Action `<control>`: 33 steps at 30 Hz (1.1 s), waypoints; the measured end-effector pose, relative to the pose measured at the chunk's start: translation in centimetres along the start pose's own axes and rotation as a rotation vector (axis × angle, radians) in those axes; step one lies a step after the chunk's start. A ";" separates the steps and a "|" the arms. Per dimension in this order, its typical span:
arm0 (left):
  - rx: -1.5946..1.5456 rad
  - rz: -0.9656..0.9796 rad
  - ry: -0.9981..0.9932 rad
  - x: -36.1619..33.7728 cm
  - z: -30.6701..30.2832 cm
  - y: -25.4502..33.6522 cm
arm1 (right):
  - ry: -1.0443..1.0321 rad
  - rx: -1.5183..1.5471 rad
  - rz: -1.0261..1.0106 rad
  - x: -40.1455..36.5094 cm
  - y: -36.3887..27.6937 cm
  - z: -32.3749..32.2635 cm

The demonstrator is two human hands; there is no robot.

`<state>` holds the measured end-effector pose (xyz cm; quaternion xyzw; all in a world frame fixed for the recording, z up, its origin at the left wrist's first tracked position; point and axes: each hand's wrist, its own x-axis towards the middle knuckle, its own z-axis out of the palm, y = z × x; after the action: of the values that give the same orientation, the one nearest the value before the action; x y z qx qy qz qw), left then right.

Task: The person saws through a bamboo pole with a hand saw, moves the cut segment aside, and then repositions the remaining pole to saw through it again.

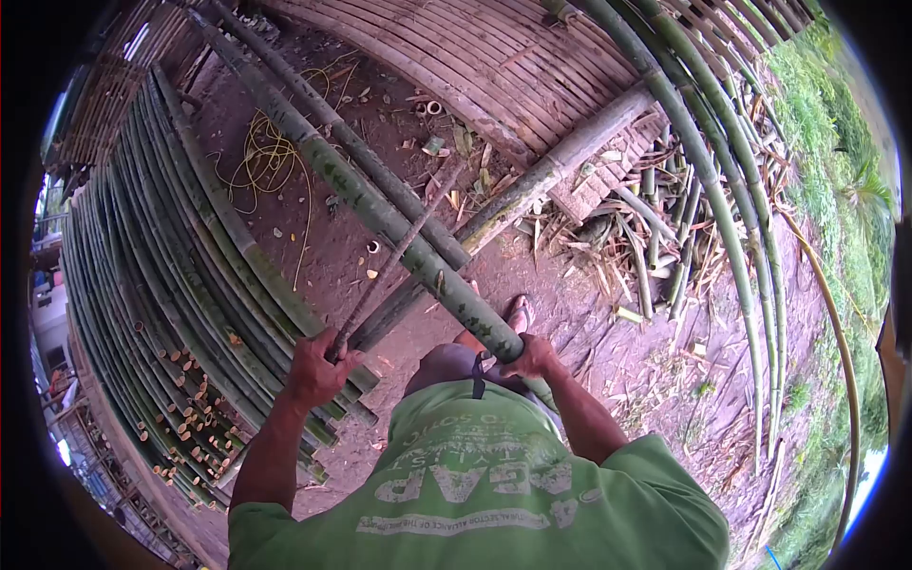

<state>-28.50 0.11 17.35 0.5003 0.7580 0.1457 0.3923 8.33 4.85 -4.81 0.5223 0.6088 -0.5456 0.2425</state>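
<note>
My left hand (318, 369) is wrapped round the near end of a thin brown rod (394, 256). That rod slants up and away, crossing over a thick green bamboo pole (366, 199). At the pole's near end, by my waist, my right hand (534, 357) is closed on it. A second bamboo pole (418, 214) lies alongside, its cut end a little beyond my right hand. Beneath both runs a bamboo crosspiece (513, 204), passing diagonally under them.
A long row of green bamboo poles (180, 266) lies on the left, with cut ends towards me. Yellow cord (266, 157) is tangled on the dirt. Ahead is a slatted bamboo platform (494, 66); offcuts (655, 228) are heaped right, beside long leaning poles (722, 171).
</note>
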 end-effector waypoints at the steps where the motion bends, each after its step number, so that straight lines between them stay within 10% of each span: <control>1: -0.027 -0.007 -0.024 -0.4 0.4 0.0 | -0.010 0.012 0.010 0.1 0.1 0.2; 33: 0.256 0.109 -0.092 -0.6 0.1 0.5 | -0.052 0.022 0.108 -1.6 -1.3 -1.0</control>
<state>-27.95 -0.21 17.88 0.5930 0.7232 0.0458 0.3510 8.02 5.38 -2.58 0.5428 0.5673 -0.5516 0.2816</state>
